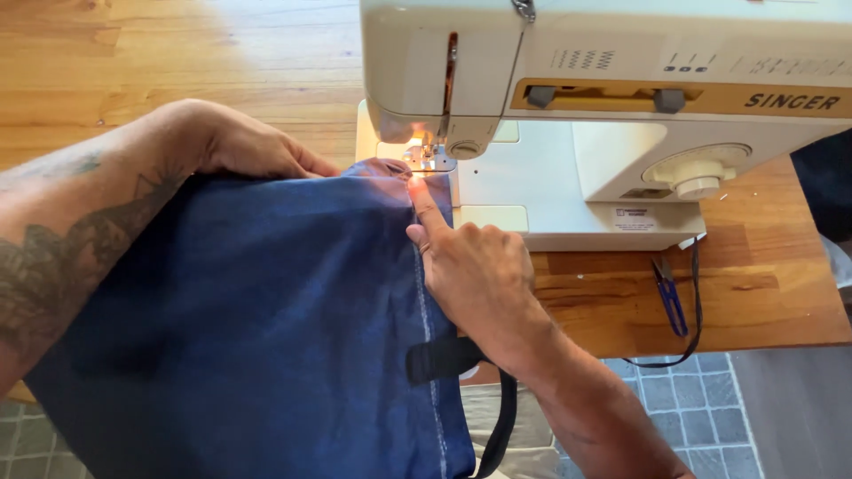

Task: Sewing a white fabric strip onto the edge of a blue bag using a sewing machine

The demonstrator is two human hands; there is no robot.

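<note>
1. One cream, boxy plastic sewing machine (612, 115) stands on the warm, glossy wooden bench (763, 293), its small lamp glowing over the metal presser foot (429, 158).
2. One broad sheet of dark blue woven fabric (257, 328) lies smooth across the bench, its far edge tucked under the presser foot, a pale line of stitching running down its right side.
3. The left hand (244, 146) lies on the cloth's far left edge, fingers curled down into it; whether they pinch it, I cannot tell.
4. The right hand (470, 266) presses flat on the seam, index finger stretched out to just short of the foot, the other fingers folded under, gripping nothing.
5. One black webbing strap (444, 359) pokes out from the fabric edge beneath the right wrist.
6. One pair of small blue-handled thread snips (670, 293) rests on the bench to the right, beside one thin black cord (698, 302).
</note>
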